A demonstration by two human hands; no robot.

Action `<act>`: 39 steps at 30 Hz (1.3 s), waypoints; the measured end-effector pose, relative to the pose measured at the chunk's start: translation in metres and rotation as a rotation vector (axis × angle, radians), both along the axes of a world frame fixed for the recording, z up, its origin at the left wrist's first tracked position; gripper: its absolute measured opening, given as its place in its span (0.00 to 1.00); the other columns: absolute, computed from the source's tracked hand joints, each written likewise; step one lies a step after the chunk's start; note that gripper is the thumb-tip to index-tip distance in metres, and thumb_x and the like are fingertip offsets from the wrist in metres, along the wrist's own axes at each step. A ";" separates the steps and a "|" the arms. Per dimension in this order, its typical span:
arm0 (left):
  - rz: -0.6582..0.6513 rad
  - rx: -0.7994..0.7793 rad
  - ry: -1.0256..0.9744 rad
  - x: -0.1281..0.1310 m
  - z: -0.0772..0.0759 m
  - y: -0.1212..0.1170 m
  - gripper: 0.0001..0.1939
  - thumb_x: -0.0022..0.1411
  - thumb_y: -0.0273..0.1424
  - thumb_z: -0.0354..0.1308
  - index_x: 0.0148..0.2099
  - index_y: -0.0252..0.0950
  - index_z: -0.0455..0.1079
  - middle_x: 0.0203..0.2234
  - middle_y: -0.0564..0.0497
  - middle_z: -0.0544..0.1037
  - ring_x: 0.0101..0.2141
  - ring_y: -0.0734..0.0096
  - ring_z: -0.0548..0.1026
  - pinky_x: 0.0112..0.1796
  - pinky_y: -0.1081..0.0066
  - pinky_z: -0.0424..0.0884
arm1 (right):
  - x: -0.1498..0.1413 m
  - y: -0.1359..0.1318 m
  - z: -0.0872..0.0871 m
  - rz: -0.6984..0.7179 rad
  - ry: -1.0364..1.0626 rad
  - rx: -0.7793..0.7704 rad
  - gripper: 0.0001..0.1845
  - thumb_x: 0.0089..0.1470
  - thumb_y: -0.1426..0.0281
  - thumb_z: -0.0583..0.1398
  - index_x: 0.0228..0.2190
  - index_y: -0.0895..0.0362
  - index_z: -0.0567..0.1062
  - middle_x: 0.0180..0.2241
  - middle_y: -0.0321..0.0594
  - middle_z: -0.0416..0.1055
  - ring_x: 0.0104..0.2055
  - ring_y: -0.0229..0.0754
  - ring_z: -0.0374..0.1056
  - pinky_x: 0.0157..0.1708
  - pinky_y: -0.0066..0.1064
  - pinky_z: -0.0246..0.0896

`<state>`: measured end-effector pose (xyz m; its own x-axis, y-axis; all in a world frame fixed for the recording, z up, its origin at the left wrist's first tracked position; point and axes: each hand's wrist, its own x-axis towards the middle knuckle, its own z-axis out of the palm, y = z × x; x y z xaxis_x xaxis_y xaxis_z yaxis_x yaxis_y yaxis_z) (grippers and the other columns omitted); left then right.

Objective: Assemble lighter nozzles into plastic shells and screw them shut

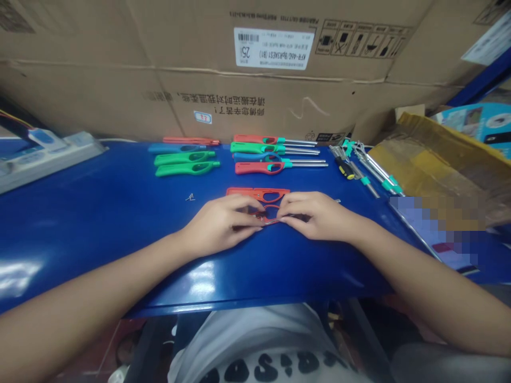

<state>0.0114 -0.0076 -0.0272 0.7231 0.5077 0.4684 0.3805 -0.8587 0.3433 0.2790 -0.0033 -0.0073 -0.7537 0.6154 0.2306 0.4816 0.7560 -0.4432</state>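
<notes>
My left hand is closed, thumb and fingers pinching the left part of an open red lighter shell low over the table. On the right side of this shell my right hand also pinches with thumb and fingertips. Small parts inside the shell are mostly hidden by the fingers. Just behind my hands lies another red shell half with a trigger opening. A short metal tip shows beyond my right hand. Left of my left hand are several small screws.
Behind lie several long-nosed lighters and green, blue and red shells. At right are a screwdriver, metal tubes with teal parts and a torn yellow-taped box. A power strip stands left; a large carton walls the back.
</notes>
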 end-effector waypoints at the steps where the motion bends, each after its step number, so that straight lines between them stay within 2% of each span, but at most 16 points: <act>1: 0.007 -0.025 0.004 0.000 0.000 0.000 0.09 0.68 0.30 0.60 0.46 0.42 0.80 0.47 0.48 0.80 0.46 0.66 0.79 0.46 0.68 0.76 | 0.000 -0.001 0.000 -0.007 0.000 0.001 0.09 0.63 0.71 0.58 0.37 0.57 0.80 0.41 0.42 0.77 0.39 0.40 0.73 0.40 0.31 0.65; 6: 0.032 -0.144 0.032 0.004 0.002 -0.002 0.09 0.68 0.30 0.58 0.47 0.40 0.78 0.48 0.47 0.76 0.50 0.64 0.76 0.51 0.65 0.73 | -0.002 -0.003 0.000 -0.025 0.012 -0.001 0.10 0.63 0.71 0.58 0.38 0.57 0.81 0.39 0.41 0.77 0.38 0.40 0.73 0.40 0.31 0.66; 11: 0.061 -0.204 0.096 0.008 0.007 -0.006 0.10 0.70 0.30 0.55 0.49 0.39 0.76 0.48 0.46 0.73 0.48 0.64 0.74 0.51 0.63 0.73 | -0.003 -0.003 -0.001 -0.025 0.019 0.003 0.10 0.63 0.71 0.58 0.37 0.57 0.80 0.39 0.41 0.77 0.39 0.41 0.73 0.41 0.32 0.66; 20: 0.059 -0.120 0.093 0.004 0.006 -0.008 0.10 0.70 0.31 0.55 0.47 0.40 0.77 0.48 0.46 0.75 0.46 0.65 0.76 0.47 0.66 0.74 | 0.000 -0.002 0.002 -0.003 0.041 -0.004 0.09 0.62 0.71 0.59 0.37 0.56 0.80 0.40 0.43 0.77 0.38 0.41 0.73 0.40 0.32 0.67; 25: 0.054 -0.128 0.094 0.002 0.010 -0.008 0.09 0.69 0.30 0.56 0.48 0.40 0.76 0.47 0.47 0.77 0.46 0.65 0.77 0.48 0.66 0.74 | 0.001 -0.003 0.006 0.024 0.046 -0.005 0.08 0.61 0.71 0.60 0.38 0.55 0.80 0.40 0.42 0.77 0.40 0.40 0.73 0.42 0.32 0.68; 29: 0.043 -0.145 0.111 0.000 0.014 -0.007 0.09 0.68 0.30 0.57 0.48 0.40 0.76 0.47 0.48 0.77 0.46 0.65 0.77 0.48 0.67 0.74 | 0.003 0.003 0.008 0.028 0.150 0.002 0.08 0.62 0.68 0.60 0.38 0.56 0.80 0.38 0.42 0.77 0.37 0.38 0.72 0.39 0.30 0.67; 31: 0.038 -0.145 0.126 -0.001 0.015 -0.006 0.09 0.68 0.30 0.57 0.48 0.40 0.76 0.47 0.48 0.77 0.46 0.65 0.77 0.47 0.67 0.74 | 0.009 0.012 0.009 -0.107 0.232 0.098 0.10 0.62 0.68 0.59 0.36 0.57 0.80 0.35 0.41 0.77 0.34 0.38 0.72 0.36 0.29 0.66; 33: 0.042 -0.132 0.133 -0.002 0.015 -0.005 0.09 0.68 0.30 0.56 0.48 0.40 0.76 0.47 0.48 0.77 0.46 0.66 0.77 0.47 0.67 0.75 | 0.022 0.024 0.012 -0.369 0.262 0.213 0.11 0.62 0.68 0.58 0.38 0.57 0.80 0.31 0.40 0.77 0.31 0.39 0.70 0.31 0.30 0.63; 35: 0.044 -0.111 0.134 -0.004 0.014 -0.004 0.10 0.69 0.30 0.56 0.49 0.41 0.76 0.47 0.48 0.77 0.46 0.66 0.77 0.47 0.67 0.74 | 0.041 0.038 0.016 -0.658 0.214 0.255 0.15 0.60 0.70 0.57 0.45 0.56 0.79 0.24 0.35 0.72 0.24 0.39 0.66 0.28 0.30 0.61; 37: 0.042 -0.094 0.134 -0.005 0.013 -0.003 0.10 0.69 0.30 0.55 0.49 0.41 0.76 0.48 0.49 0.78 0.47 0.65 0.77 0.49 0.67 0.74 | 0.063 0.050 0.019 -0.921 0.057 0.284 0.21 0.55 0.74 0.57 0.51 0.56 0.76 0.28 0.39 0.73 0.30 0.43 0.70 0.34 0.33 0.64; 39: 0.041 -0.085 0.135 -0.005 0.012 -0.003 0.10 0.69 0.29 0.55 0.47 0.42 0.77 0.48 0.49 0.78 0.48 0.65 0.77 0.50 0.66 0.74 | 0.083 0.059 0.021 -1.103 -0.216 0.252 0.22 0.53 0.73 0.58 0.50 0.56 0.77 0.40 0.47 0.74 0.42 0.50 0.72 0.39 0.36 0.65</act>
<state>0.0063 -0.0102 -0.0149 0.7546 0.5715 0.3223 0.4623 -0.8117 0.3569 0.3619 0.0560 0.0138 0.1268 0.9193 0.3725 0.9836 -0.0679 -0.1671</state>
